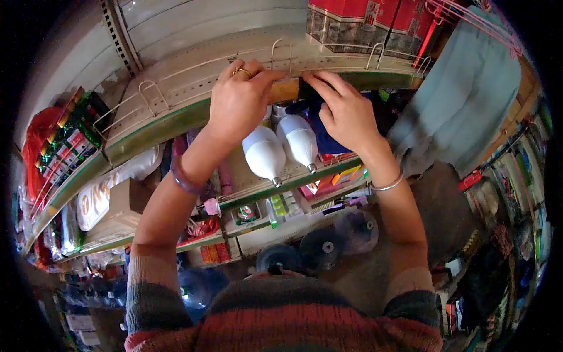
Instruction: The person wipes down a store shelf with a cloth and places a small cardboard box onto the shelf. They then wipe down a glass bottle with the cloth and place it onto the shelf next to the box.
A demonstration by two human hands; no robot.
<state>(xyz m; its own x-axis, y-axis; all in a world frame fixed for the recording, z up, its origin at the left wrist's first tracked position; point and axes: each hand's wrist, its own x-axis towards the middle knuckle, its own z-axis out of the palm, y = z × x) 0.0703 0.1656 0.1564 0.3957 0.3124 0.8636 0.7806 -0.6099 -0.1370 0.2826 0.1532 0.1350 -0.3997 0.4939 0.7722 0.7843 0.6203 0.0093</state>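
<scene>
Green-edged shelf (170, 121) lies beneath the left hand (241, 94), curled, grip unclear, and right hand (350, 112), loosely spread; apparently shelf-front handling, next needing steady pressure.

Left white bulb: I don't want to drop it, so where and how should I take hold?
Take the left white bulb around its broad body, probably from the near left: it swells there, narrows to a metal cap, and the other bulb crowds its right.
</scene>
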